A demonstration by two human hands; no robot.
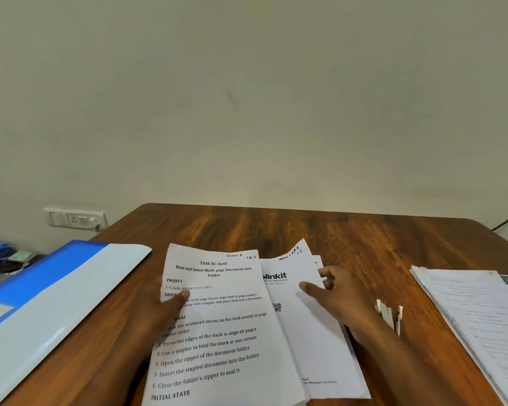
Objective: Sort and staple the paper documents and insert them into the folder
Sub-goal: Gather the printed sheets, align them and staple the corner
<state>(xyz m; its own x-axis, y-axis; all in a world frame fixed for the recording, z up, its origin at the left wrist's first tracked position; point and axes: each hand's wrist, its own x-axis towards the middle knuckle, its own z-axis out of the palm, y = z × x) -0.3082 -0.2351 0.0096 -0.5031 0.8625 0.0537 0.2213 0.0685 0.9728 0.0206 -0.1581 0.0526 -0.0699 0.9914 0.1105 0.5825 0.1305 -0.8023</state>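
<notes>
Palm-down, the right hand (pixel 339 291) spreads relaxed fingers over the fanned sheets (pixel 302 317), while the left hand (pixel 162 310) pinches the instruction page (pixel 217 341) with its thumb on top.

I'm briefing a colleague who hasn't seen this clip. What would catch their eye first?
Centre front, the printed task sheet headed "TASK ID: 3649", pinched by the left hand, while the right hand rests on the fanned sheets beside it. A blue folder lies left, another paper stack right.
</notes>
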